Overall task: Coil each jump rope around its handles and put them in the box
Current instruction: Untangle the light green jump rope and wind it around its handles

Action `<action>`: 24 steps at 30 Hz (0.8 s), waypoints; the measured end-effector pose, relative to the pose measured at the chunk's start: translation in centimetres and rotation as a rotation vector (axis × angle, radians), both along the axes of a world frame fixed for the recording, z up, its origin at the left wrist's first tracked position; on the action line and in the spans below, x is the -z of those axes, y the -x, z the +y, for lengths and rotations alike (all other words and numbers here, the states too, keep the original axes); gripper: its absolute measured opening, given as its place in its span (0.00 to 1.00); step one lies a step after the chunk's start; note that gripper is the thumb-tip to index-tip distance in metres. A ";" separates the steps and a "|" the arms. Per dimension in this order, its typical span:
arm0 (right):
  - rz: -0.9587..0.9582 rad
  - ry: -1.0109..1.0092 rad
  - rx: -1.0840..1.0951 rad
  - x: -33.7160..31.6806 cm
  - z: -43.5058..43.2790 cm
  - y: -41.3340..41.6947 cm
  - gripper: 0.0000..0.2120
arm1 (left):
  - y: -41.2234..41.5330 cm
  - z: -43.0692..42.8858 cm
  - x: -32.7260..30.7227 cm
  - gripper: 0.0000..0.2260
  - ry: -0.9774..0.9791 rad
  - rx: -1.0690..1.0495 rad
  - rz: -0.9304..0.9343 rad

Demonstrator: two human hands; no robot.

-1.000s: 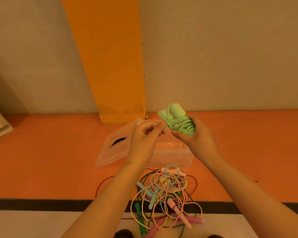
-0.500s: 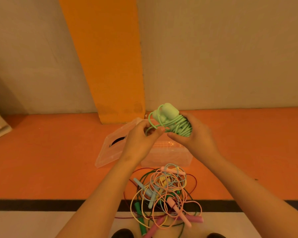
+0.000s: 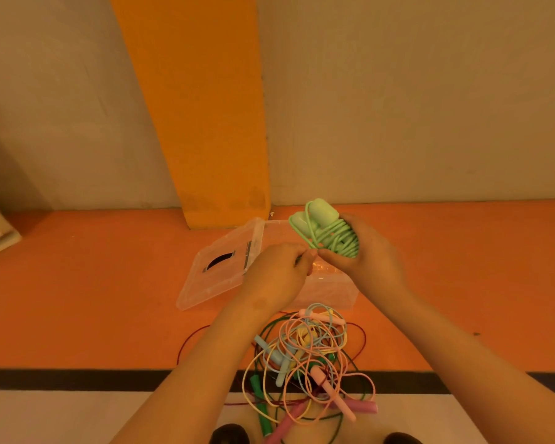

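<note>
So that the loops cannot slip off, the right hand (image 3: 364, 253) grips the green rope (image 3: 332, 240) tight above the box (image 3: 330, 293), while the left hand (image 3: 277, 272) pinches the loose end (image 3: 312, 252).

The right hand (image 3: 367, 256) grips a light green jump rope (image 3: 329, 233), whose cord is wound around its two rounded handles held side by side. The left hand (image 3: 277, 274), fingers curled, pinches a strand of the cord just beside the bundle. Both hands are above a clear plastic box (image 3: 334, 290) that stands on the orange floor (image 3: 77, 299), its transparent lid (image 3: 218, 278) leaning against its left side. Nearer the person lies a tangled pile of loose jump ropes (image 3: 305, 357) in pink, blue, yellow, dark green and red, crossing a black floor stripe (image 3: 77, 378). An orange pillar (image 3: 199, 123) rises behind the box.
</note>
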State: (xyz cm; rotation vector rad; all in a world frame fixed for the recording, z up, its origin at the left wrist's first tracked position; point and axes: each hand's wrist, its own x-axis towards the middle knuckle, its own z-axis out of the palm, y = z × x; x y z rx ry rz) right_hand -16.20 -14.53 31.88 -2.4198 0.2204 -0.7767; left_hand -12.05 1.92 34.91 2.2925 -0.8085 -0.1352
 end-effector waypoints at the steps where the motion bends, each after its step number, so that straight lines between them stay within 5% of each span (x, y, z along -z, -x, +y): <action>1: 0.008 -0.008 -0.006 0.0 0.0 -0.1 0.29 | 0.0 0.0 -0.1 0.17 0.011 0.008 -0.010; 10: -0.007 -0.081 -0.030 -1.1 1.8 0.0 0.26 | 1.4 0.3 -1.4 0.20 0.167 0.055 -0.088; 15: 0.018 -0.127 -0.051 -1.7 2.1 -0.1 0.23 | 1.9 0.3 -1.2 0.18 0.353 0.029 0.033; 24: 0.114 -0.961 -0.307 -2.3 1.9 0.0 0.14 | -0.1 1.5 -0.6 0.12 0.513 -0.162 0.345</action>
